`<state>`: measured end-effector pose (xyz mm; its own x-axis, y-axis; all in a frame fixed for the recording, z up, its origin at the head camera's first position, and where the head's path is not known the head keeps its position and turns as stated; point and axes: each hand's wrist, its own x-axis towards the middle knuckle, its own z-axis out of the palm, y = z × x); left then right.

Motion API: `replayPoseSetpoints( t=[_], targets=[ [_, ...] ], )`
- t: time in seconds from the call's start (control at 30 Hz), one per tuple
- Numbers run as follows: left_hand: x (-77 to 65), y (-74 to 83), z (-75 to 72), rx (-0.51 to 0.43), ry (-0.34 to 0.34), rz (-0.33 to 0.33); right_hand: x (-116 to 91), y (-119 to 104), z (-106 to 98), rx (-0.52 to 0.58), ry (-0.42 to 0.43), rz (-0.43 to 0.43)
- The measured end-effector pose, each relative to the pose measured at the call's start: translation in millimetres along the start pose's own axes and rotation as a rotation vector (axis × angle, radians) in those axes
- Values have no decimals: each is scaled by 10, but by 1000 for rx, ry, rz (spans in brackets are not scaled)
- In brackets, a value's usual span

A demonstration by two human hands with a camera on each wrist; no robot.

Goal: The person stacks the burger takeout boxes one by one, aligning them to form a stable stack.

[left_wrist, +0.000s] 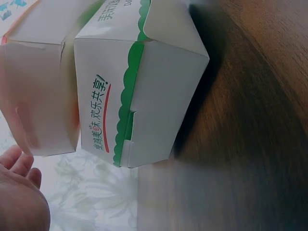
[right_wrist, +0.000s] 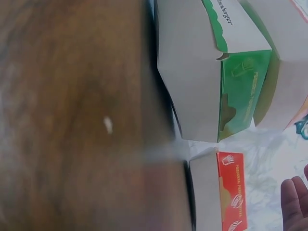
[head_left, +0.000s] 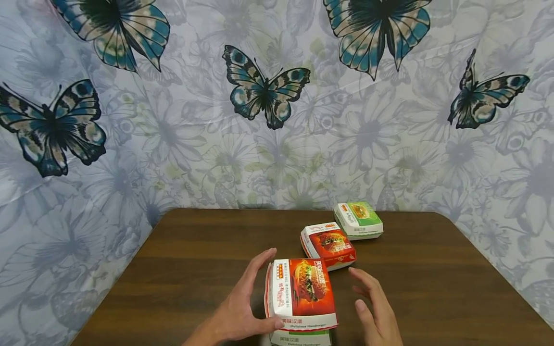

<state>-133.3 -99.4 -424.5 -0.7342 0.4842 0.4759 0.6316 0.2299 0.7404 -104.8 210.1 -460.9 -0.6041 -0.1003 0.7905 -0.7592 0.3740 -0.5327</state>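
Red and white, the top box point(head_left: 305, 293) sits picture side up on the lower box point(head_left: 300, 338), whose green-trimmed front peeks out beneath it! Over on the left of the top box comes the left hand point(head_left: 235, 307), thumb spread wide from the fingers, the thumb tip lying across the box's near left corner. Nothing is clamped there (whether the fingertips touch the side, I cannot tell). And on the right of the top box, look at the right hand point(head_left: 378, 310): fingers apart and loosely bent, holding nothing, a clear gap between it and the cardboard! Just behind the top box and to its right, the red box point(head_left: 331, 242) lies on the table point(head_left: 195, 269), turned at an angle, burger picture up. Farther back, farther right of the top box, there's the green box point(head_left: 359, 216), near the table's rear edge and just beside the red one. Brown, wood-grained tabletop stretches out on both sides of the top box, and well behind it hangs a pale floral backdrop point(head_left: 182, 144), bold with teal and black butterflies point(head_left: 266, 93).
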Motion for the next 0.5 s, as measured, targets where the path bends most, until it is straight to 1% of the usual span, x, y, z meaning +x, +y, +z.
replayPoseSetpoints(
  t=[0.1,0.2,0.37,0.5],
  targets=[
    [1,4,4,0,-4,-13,2,17,-20,0,8,16],
    [-1,13,3,3,-10,-16,3,16,-40,-3,16,61],
    [-20,22,12,35,-21,-8,-6,15,-71,-30,10,198],
    [-16,27,22,46,-25,1,-11,64,-95,-68,-4,295]
  ],
)
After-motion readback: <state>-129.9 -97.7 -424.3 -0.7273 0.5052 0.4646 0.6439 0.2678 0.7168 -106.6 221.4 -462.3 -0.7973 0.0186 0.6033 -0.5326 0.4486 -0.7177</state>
